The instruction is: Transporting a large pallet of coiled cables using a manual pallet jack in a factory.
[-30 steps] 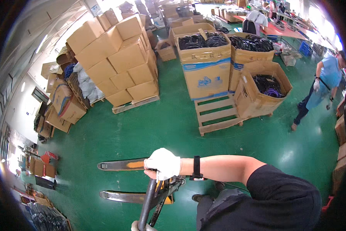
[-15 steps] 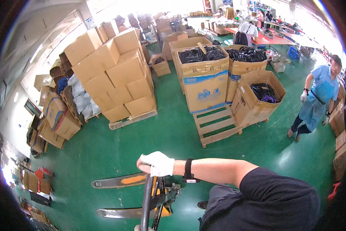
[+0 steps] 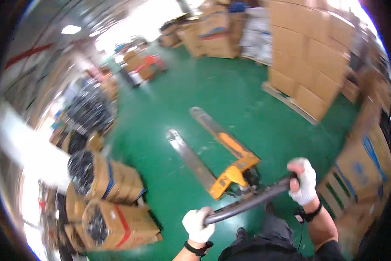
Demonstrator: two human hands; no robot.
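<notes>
A yellow pallet jack (image 3: pixel 229 179) stands in front of me on the green floor, its two long forks (image 3: pixel 191 158) pointing away and to the left with nothing on them. Its dark handle bar (image 3: pixel 252 201) runs slantwise before my body. My left hand (image 3: pixel 199 225), in a white glove, is closed round the bar's left end. At the right, higher end, my right hand (image 3: pixel 304 182) grips the bar too; its glove leaves some fingers bare. A dark band circles each wrist.
Stacked cartons (image 3: pixel 306 54) stand on a pallet (image 3: pixel 287 102) at the far right. Near right is a slatted pallet (image 3: pixel 337 191) with big boxes. Open cartons of black goods (image 3: pixel 121 226) line the left. Farther off sit bagged black goods (image 3: pixel 91 106) and more boxes (image 3: pixel 215 35).
My view has swung left, so the carton stack now lies to the right. The co-worker is out of sight. My left hand, earlier mostly cut off, shows on the handle.
</notes>
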